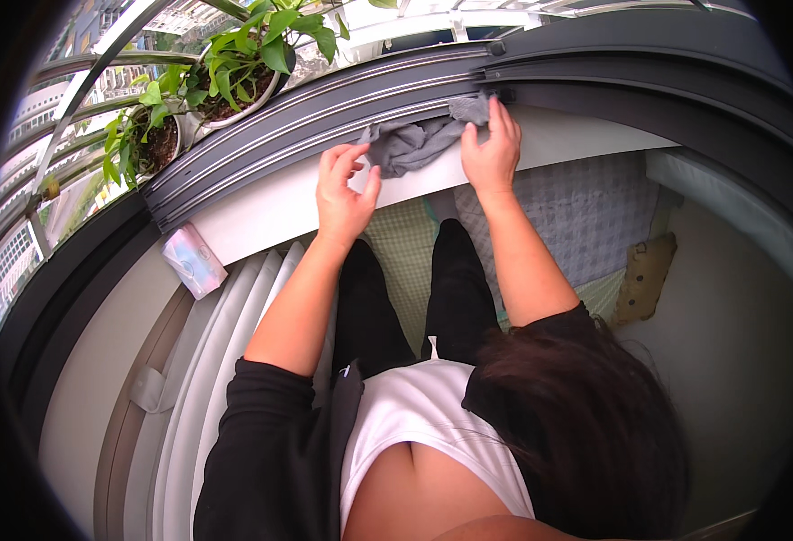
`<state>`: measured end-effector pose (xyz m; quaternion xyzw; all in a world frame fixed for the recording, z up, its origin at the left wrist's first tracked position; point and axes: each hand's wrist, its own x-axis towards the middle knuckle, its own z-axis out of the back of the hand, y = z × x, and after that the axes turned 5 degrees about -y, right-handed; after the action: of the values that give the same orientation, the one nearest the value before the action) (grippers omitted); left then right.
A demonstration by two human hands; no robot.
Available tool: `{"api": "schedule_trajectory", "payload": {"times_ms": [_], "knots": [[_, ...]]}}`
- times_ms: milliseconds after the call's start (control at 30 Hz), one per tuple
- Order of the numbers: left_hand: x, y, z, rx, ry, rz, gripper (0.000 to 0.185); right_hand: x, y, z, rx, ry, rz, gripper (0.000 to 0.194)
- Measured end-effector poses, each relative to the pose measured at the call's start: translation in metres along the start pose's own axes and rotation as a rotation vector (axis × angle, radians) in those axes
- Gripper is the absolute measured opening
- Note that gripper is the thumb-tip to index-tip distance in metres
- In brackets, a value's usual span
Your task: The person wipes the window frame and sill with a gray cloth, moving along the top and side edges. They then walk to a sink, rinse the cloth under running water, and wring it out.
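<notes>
A crumpled grey cloth [413, 145] lies over the white window sill and the edge of the dark sliding-window track [315, 115]. At the cloth's left end is my left hand [347, 193], its fingertips by the fabric and its thumb apart from the fingers. My right hand [493, 149] is at the other end, where its fingers touch a bunched part of the cloth near the window frame. Whether either hand pinches the cloth cannot be told.
A tissue pack [195, 261] sits at the sill's left end, above white curtains [234, 324]. Potted plants [241, 88] stand outside the track by metal railings. Below the sill are checked bedding [572, 216] and a brown cushion [646, 278].
</notes>
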<state>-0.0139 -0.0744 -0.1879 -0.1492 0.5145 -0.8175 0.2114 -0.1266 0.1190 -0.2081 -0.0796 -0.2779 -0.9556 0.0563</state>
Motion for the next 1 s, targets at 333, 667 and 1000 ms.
{"api": "schedule_trajectory", "payload": {"times_ms": [333, 667, 1000], "knots": [[-0.041, 0.111, 0.089, 0.757, -0.277, 0.117, 0.024, 0.035, 0.033, -0.012, -0.603, 0.393, 0.009, 0.046], [-0.037, 0.159, 0.096, 0.922, -0.470, 0.081, 0.044, 0.044, 0.025, -0.014, -0.596, 0.395, 0.288, 0.027], [-0.034, 0.151, 0.097, 0.933, -0.460, 0.095, 0.047, -0.041, 0.142, -0.076, -0.099, 0.411, 0.354, 0.013]]}}
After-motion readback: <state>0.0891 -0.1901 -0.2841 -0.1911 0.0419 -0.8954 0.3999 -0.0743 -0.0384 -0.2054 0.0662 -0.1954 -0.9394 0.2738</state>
